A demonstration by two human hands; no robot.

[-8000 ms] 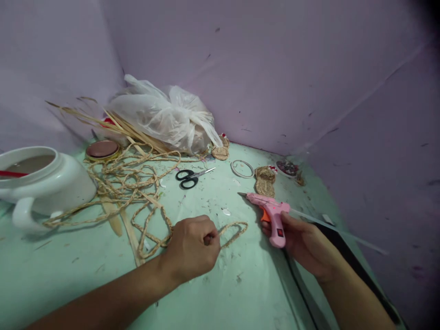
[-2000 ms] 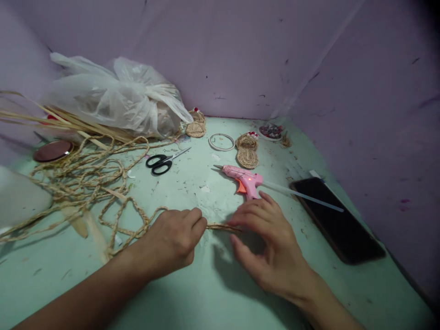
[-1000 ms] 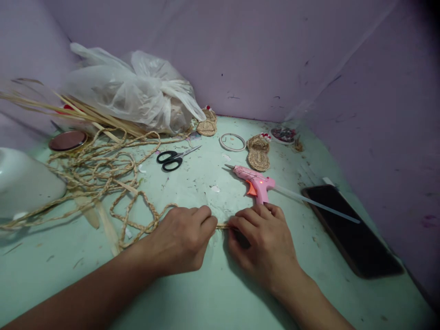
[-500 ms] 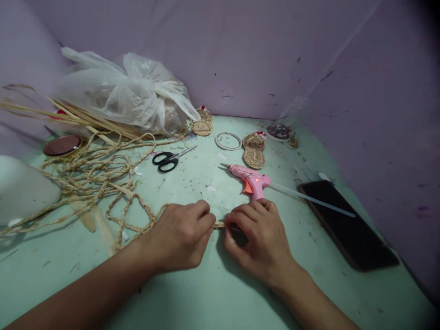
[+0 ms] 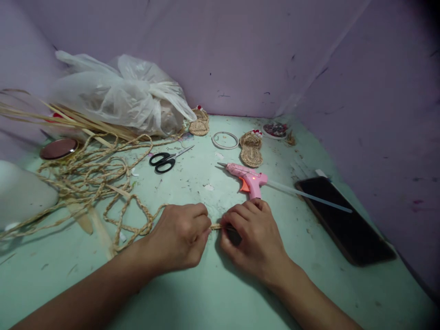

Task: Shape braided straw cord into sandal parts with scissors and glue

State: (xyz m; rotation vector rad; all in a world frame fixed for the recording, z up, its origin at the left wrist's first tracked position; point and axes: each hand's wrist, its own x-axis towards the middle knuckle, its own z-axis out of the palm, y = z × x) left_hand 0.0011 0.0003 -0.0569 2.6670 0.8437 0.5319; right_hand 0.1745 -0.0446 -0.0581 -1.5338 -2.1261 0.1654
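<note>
Head view, left hand (image 5: 185,236): fingers curled in tight, their tips gripping the braided cord (image 5: 215,226); inside of the fist hidden
Right hand (image 5: 252,238): thumb and fingertips drawn together on the cord's other side; two seconds ago they were spread just above it
Braided cord: a short stretch shows between the two sets of fingertips, low over the table (image 5: 213,293); it seems to run behind the left hand to the heap of cord (image 5: 99,176)
Glue gun (image 5: 247,178): lies just beyond the right hand, indicator lit; eight seconds ago that hand held it
Phone (image 5: 347,222): at the right, glue stick (image 5: 309,196) reaching across it
Meaning: with the gun put down, both hands are free for the cord; I judge they are pressing or shaping it; whether glue lies on it, I cannot tell
</note>
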